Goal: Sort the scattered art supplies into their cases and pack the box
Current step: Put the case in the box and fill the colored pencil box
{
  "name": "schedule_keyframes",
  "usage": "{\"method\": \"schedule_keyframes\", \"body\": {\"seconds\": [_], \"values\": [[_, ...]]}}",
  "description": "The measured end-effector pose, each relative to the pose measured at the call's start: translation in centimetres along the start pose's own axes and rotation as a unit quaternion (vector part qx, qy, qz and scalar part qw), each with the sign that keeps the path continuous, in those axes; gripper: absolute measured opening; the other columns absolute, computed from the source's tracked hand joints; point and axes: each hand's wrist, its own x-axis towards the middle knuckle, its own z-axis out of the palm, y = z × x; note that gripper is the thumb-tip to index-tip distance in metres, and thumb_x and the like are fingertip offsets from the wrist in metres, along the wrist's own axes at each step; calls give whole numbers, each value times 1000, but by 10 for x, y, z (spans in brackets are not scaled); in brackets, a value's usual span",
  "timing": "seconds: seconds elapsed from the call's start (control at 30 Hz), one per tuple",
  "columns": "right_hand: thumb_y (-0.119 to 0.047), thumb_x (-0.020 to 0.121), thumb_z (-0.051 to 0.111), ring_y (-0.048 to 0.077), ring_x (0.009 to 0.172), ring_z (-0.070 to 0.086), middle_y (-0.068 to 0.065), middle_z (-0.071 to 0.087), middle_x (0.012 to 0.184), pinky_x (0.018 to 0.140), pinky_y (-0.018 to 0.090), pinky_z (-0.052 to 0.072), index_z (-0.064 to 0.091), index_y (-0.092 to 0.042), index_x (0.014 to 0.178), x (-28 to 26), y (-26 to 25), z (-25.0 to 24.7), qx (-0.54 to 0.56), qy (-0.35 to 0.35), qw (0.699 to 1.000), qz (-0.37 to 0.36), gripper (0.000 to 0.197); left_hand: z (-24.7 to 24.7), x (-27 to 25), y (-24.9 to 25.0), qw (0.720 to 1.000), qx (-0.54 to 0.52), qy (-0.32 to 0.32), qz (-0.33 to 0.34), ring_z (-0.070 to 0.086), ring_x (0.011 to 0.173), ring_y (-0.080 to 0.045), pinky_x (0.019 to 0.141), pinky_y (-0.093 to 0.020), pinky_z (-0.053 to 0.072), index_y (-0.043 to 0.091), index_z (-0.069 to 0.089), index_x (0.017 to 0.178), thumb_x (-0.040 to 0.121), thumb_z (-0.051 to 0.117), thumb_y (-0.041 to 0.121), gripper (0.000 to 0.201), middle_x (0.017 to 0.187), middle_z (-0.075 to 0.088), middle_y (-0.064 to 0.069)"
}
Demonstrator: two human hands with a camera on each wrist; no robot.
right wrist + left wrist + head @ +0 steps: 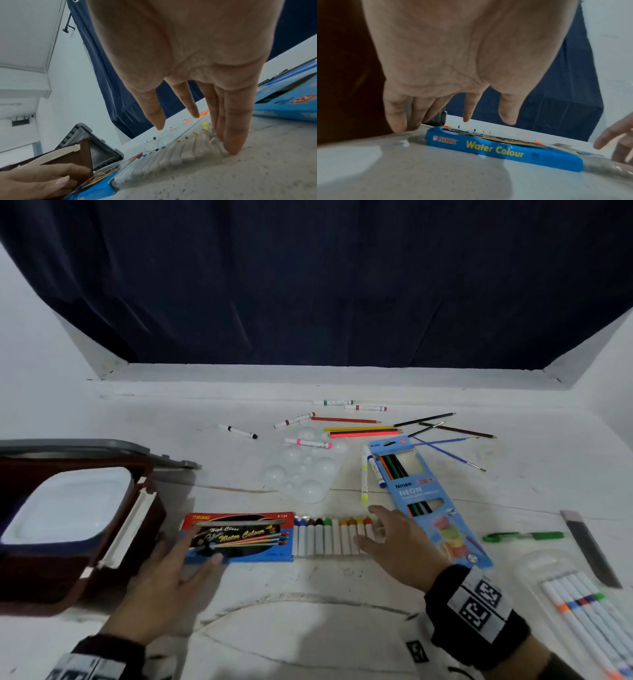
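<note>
Watercolour tube tray [334, 537] sits lower centre of the head view, half out of the Nikki Water Colour sleeve [238, 537]. My left hand [171, 583], fingers straight, braces the sleeve's left end. My right hand [399, 542], fingers flat and together, touches the tray's right edge. Judgement: push level, slowly, so the tubes don't ride up; brace the sleeve hard.

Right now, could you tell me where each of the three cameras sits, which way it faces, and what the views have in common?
Head: worn on the head, looking forward and down at the table; shows the left hand and right hand.
Left wrist: under the left hand, looking along its fingers at the water colour box.
Right wrist: under the right hand, looking along its fingers at the paint tubes.
Shared: all three show the water colour box; each wrist view also catches the other hand.
</note>
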Motion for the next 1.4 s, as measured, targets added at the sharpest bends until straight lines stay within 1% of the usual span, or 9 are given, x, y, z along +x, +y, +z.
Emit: {"method": "schedule_keyframes", "body": {"seconds": [0.13, 0.23, 0.33, 0.5, 0.73, 0.93, 1.1, 1.17, 1.4], "values": [[-43, 93, 60, 19, 108, 53, 3, 55, 113, 90, 30, 42, 45, -20, 137, -1, -4, 4, 29, 0, 1000, 9, 52, -2, -1, 15, 993, -119, -12, -5, 59, 105, 13, 86, -8, 46, 63, 52, 116, 87, 58, 66, 30, 112, 63, 34], [-42, 93, 60, 13, 97, 55, -5, 58, 99, 83, 21, 45, 44, -22, 140, -3, -14, 13, 64, -9, 998, -22, 53, 8, -6, 24, 995, -101, -11, 8, 66, 100, 4, 92, -27, 53, 51, 53, 126, 85, 49, 72, 46, 112, 69, 23], [-39, 95, 59, 9, 86, 60, -7, 62, 93, 69, 13, 45, 44, -23, 138, -10, -25, 27, 100, -36, 993, -58, 48, 26, -19, 36, 996, -80, -21, 35, 65, 96, 2, 86, -24, 51, 48, 50, 129, 86, 40, 74, 52, 114, 65, 24], [-46, 93, 59, 15, 101, 58, 0, 55, 115, 88, 30, 50, 36, -27, 142, -17, -20, 31, 43, -39, 995, -83, 57, 33, -30, 43, 995, -88, -35, 8, 58, 96, 3, 84, -13, 42, 52, 46, 133, 92, 41, 71, 46, 120, 58, 19], [-61, 76, 71, 22, 132, 35, 0, 33, 147, 108, 37, 37, 17, -19, 152, -7, -39, 33, -145, -116, 966, -179, 103, 24, -36, 39, 988, -143, -52, 13, 59, 115, 0, 102, -29, 46, 51, 48, 133, 86, 42, 74, 52, 125, 63, 16], [-57, 60, 77, 23, 111, 42, 2, 42, 119, 83, 37, 48, 41, -21, 126, -3, -50, 46, -257, -82, 943, -193, 84, 26, -44, 55, 980, -196, -33, 19, 59, 119, -7, 102, -37, 49, 40, 54, 132, 99, 52, 47, 33, 124, 65, 13], [-50, 57, 72, 12, 99, 42, -9, 29, 107, 78, 20, 46, 36, -29, 119, -24, -52, 40, -114, 11, 967, -229, 74, 1, -55, 78, 984, -154, 32, 85, 22, 143, 10, 93, -9, 41, 57, 47, 132, 98, 50, 48, 36, 145, 39, 26], [-45, 56, 70, 9, 98, 44, -11, 29, 108, 76, 16, 45, 37, -32, 119, -33, -59, 33, -38, 47, 966, -251, 72, -20, -58, 88, 980, -144, 61, 123, 13, 147, 8, 100, -16, 39, 53, 47, 135, 102, 48, 47, 34, 151, 34, 25], [-44, 62, 78, 1, 106, 56, -17, 41, 121, 83, 17, 52, 45, -33, 129, -52, -147, 30, 74, 102, 931, -342, 75, -105, -47, 57, 943, -181, 205, 190, 52, 127, -19, 91, -31, 51, 40, 53, 129, 98, 46, 46, 33, 136, 52, 11]]}}
